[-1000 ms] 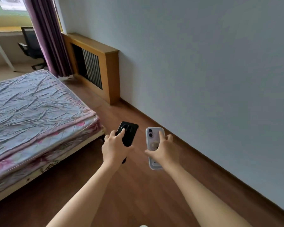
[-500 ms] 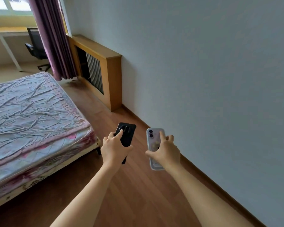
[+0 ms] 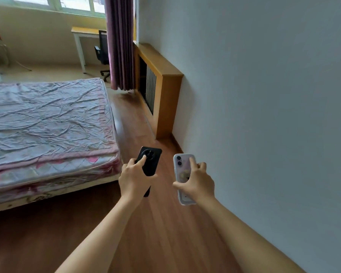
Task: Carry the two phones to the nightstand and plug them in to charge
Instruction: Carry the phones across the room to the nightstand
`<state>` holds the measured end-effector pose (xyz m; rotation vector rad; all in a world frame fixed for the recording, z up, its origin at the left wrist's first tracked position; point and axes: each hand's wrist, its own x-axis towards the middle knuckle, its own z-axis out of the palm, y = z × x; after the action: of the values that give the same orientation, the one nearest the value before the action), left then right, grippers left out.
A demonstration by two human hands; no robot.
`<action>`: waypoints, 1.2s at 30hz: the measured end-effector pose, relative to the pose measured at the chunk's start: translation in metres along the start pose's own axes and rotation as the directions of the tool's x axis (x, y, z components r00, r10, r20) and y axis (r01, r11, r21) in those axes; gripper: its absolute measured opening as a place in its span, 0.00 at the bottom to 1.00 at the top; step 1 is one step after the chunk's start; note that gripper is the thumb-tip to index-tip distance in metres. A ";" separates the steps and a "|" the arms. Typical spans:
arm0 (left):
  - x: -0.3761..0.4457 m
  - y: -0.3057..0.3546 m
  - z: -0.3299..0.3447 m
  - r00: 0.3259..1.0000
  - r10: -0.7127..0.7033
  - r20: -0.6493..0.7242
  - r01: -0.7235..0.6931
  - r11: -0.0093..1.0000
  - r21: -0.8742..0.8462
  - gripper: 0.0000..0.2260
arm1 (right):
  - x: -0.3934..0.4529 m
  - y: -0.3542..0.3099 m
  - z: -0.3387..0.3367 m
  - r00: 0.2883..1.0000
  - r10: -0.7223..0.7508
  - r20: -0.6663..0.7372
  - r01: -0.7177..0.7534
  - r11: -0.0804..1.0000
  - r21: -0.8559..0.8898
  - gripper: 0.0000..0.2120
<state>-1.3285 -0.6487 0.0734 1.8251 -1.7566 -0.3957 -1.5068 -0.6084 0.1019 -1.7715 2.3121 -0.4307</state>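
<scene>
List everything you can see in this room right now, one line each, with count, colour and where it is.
bed: one, pale crumpled sheet with pink trim, left side
radiator cover: one, light wood, against the right wall
curtain: one, purple, hanging beside the cover
desk: one, white legs with a yellowish top, far end under the window
office chair: one, black, at the desk
window: one, bright, top left
floor: brown wood
wall: pale grey, right
black phone: one, back up, in the left hand
white phone: one, clear patterned case, in the right hand
left hand: one, centre
right hand: one, right of centre
</scene>
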 end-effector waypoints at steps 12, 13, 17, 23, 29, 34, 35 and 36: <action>0.077 0.039 0.048 0.985 -0.157 -0.074 0.158 0.987 0.005 0.34 | 0.125 0.021 0.010 0.987 -0.149 0.057 0.148 0.989 0.023 0.42; 0.090 0.040 0.053 0.980 -0.182 -0.079 0.181 0.983 -0.016 0.34 | 0.139 0.020 0.011 0.986 -0.155 0.062 0.153 0.988 0.029 0.43; 0.146 0.046 0.067 0.974 -0.199 -0.107 0.195 0.980 -0.048 0.35 | 0.198 0.012 0.010 0.981 -0.184 0.059 0.181 0.982 0.057 0.44; 0.242 0.062 0.077 0.974 -0.180 -0.138 0.178 0.984 -0.032 0.35 | 0.297 -0.006 -0.005 0.975 -0.219 0.039 0.217 0.974 0.061 0.43; 0.331 0.078 0.090 0.965 -0.186 -0.182 0.185 0.982 -0.023 0.34 | 0.394 -0.016 -0.006 0.968 -0.250 0.025 0.247 0.965 0.091 0.42; 0.407 0.087 0.122 0.953 -0.200 -0.226 0.203 0.979 -0.009 0.34 | 0.489 -0.024 0.006 0.957 -0.285 0.052 0.276 0.952 0.133 0.42; 0.423 0.089 0.130 0.950 -0.205 -0.237 0.208 0.978 -0.014 0.35 | 0.510 -0.027 0.008 0.952 -0.301 0.059 0.291 0.947 0.135 0.42; 0.439 0.091 0.136 0.946 -0.210 -0.246 0.212 0.977 -0.017 0.36 | 0.532 -0.030 0.010 0.947 -0.315 0.067 0.303 0.943 0.140 0.42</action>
<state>-1.4396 -1.1029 0.0941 1.9826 -1.4037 -0.2294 -1.6169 -1.1295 0.1134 -2.0498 1.9046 -0.5241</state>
